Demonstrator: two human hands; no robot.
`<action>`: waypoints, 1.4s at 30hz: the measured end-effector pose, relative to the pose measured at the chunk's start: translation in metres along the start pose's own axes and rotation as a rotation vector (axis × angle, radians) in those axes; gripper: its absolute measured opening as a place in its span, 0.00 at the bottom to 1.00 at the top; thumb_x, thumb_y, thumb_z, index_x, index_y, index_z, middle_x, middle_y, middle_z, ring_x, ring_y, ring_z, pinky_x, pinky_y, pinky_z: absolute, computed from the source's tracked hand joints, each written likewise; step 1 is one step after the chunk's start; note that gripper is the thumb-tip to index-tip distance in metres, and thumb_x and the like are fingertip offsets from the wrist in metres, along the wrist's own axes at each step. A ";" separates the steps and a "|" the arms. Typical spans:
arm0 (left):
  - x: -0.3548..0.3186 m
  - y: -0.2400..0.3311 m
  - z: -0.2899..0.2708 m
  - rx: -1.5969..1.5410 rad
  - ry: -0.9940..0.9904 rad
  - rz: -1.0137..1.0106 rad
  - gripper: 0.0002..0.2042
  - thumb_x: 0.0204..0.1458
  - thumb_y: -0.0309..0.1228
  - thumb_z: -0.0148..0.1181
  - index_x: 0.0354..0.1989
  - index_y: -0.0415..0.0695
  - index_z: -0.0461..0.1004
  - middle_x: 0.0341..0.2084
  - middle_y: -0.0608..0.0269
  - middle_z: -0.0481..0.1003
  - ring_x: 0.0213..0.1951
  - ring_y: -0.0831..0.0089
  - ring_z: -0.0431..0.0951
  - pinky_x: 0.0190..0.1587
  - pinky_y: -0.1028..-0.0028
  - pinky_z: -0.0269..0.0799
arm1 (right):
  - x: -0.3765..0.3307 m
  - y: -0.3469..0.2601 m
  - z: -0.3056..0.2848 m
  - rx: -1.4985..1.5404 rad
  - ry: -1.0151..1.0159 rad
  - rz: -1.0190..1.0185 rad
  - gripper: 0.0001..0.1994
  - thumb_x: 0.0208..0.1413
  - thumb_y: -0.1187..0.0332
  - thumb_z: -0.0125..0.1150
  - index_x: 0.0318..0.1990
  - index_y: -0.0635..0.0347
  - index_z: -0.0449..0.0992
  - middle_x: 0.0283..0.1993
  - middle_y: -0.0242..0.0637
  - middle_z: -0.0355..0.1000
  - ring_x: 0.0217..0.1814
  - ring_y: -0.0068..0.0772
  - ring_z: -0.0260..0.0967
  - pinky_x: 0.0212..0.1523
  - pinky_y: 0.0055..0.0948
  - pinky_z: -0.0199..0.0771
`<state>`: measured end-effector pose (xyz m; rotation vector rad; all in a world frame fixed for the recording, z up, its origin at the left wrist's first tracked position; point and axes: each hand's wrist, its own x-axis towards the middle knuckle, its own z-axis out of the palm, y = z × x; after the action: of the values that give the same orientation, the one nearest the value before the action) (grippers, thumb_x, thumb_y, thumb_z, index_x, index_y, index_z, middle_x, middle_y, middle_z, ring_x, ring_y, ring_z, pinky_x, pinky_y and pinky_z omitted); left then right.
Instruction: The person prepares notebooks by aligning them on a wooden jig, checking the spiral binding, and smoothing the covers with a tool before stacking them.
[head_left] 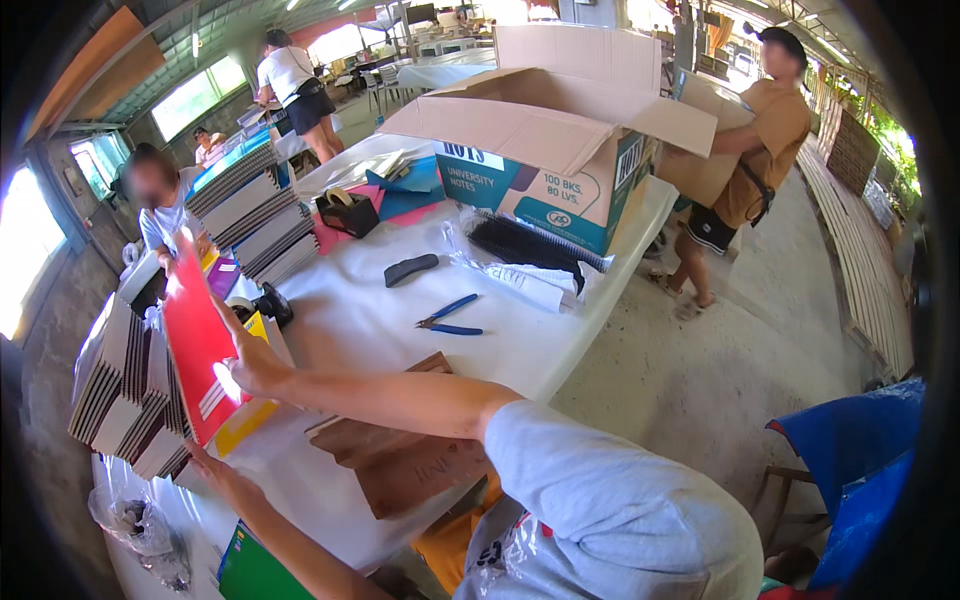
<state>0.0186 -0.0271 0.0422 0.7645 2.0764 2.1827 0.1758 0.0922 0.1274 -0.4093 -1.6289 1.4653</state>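
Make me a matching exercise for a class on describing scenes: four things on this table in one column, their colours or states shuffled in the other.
Things:
1. notebook held by the right hand
2. pliers
3. cardboard box
4. tape dispenser

Colours or states:
A. flaps open
B. black
C. red cover
D. blue handles

Pairs: 1-C, 2-D, 3-A, 4-B

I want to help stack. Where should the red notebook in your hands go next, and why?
Probably onto the notebook stacks beside it. The right hand and left hand hold the red notebook upright right next to those piles, so laying it flat on top looks like the shortest move.
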 end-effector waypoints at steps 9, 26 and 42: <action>-0.100 0.066 0.028 -0.817 -0.132 -0.120 0.21 0.54 0.27 0.54 0.55 0.34 0.61 0.44 0.53 0.71 0.44 0.71 0.72 0.49 0.72 0.69 | -0.129 -0.043 -0.052 0.044 0.240 -0.568 0.46 0.48 0.81 0.56 0.67 0.51 0.29 0.61 0.51 0.57 0.52 0.41 0.67 0.52 0.30 0.65; -0.166 -0.047 -0.010 -0.147 -0.630 -0.057 0.25 0.52 0.22 0.56 0.59 0.43 0.56 0.36 0.67 0.71 0.36 0.78 0.71 0.42 0.76 0.69 | -0.253 0.044 -0.162 0.153 0.205 0.213 0.33 0.53 0.80 0.53 0.63 0.58 0.42 0.54 0.37 0.61 0.57 0.26 0.59 0.56 0.30 0.60; -0.144 0.035 0.023 -0.073 -0.581 0.258 0.19 0.49 0.16 0.54 0.49 0.38 0.58 0.38 0.55 0.75 0.38 0.70 0.76 0.42 0.74 0.70 | -0.214 -0.024 -0.171 -0.171 0.340 -0.176 0.20 0.56 0.75 0.53 0.55 0.63 0.56 0.51 0.40 0.64 0.51 0.24 0.63 0.49 0.25 0.64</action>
<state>0.1647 -0.0601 0.0283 1.5080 1.6683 1.8118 0.4346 0.0360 0.0531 -0.5634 -1.4777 1.0645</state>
